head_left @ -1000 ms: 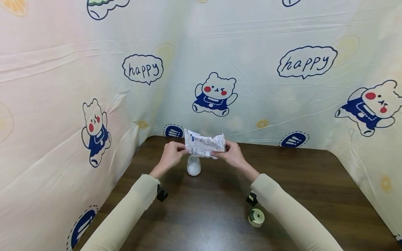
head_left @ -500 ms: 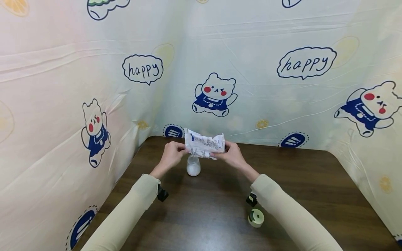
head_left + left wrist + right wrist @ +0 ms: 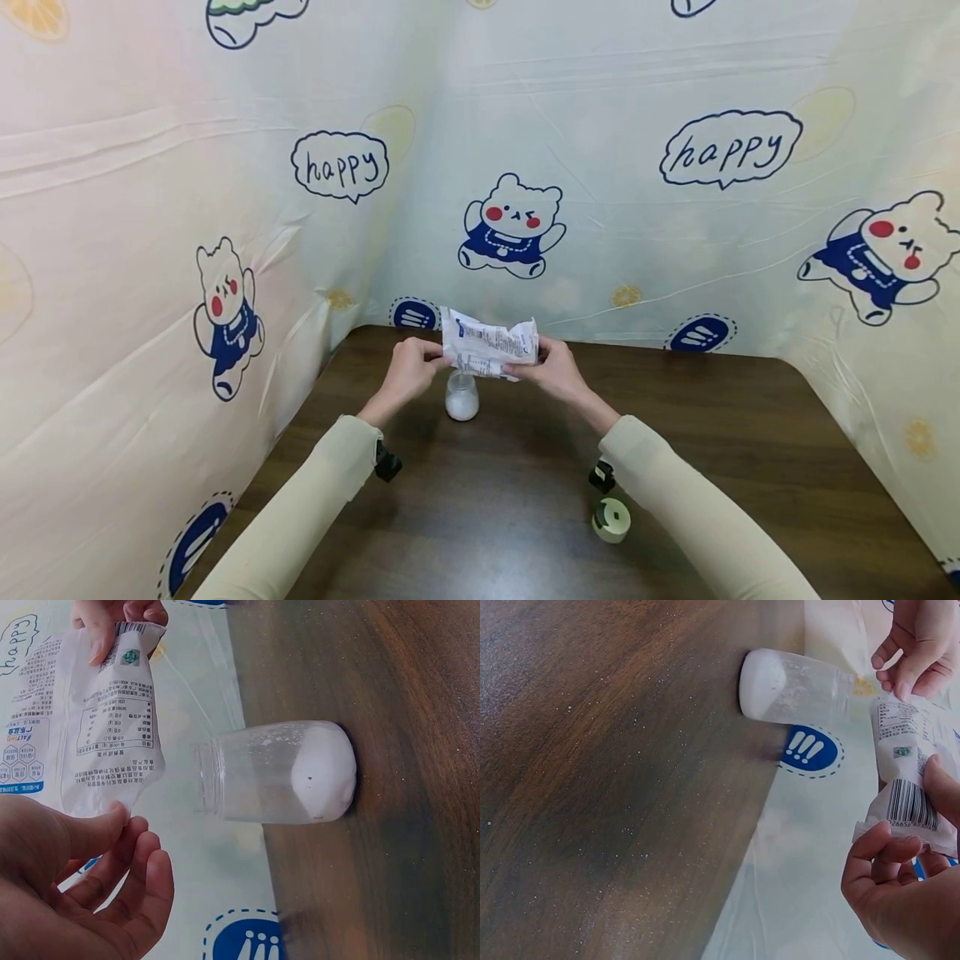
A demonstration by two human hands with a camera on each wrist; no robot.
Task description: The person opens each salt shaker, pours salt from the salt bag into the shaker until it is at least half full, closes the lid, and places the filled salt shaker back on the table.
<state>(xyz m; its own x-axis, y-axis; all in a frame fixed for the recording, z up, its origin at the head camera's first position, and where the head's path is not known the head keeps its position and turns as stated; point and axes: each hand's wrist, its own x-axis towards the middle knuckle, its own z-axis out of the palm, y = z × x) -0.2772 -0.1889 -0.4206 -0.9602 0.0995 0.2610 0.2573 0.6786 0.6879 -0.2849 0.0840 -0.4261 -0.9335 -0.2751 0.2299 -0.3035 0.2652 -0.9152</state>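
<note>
A person's left hand and right hand hold up a soft white plastic packet with dark and blue print over the far part of the dark brown wood-grain table, left of its middle. The packet lies sideways between the two hands, its surface creased.

The left hand pinches the packet's lower left corner between thumb and index finger; its other fingers are loosely bent and clear of the plastic. The right hand pinches the opposite end, the thumb lying on the printed face and the fingers bent against the lower edge and behind. A black-and-white barcode shows beside the right thumb.

Just below the left part of the packet, a clear, round-shouldered jar stands upright on the table. Its mouth is near the packet's lower edge but apart from it, as the left wrist view shows. White powder fills the bottom of the jar, its surface sloping, with some clinging to the inner wall. Fine white specks are scattered over the tabletop.

In the near right part of the table, well apart from the jar, is a small round pale-green piece with a dark green mark, just beside the right cream sleeve. A pale curtain printed with bears and "happy" bubbles hangs behind the table and along both sides.
</note>
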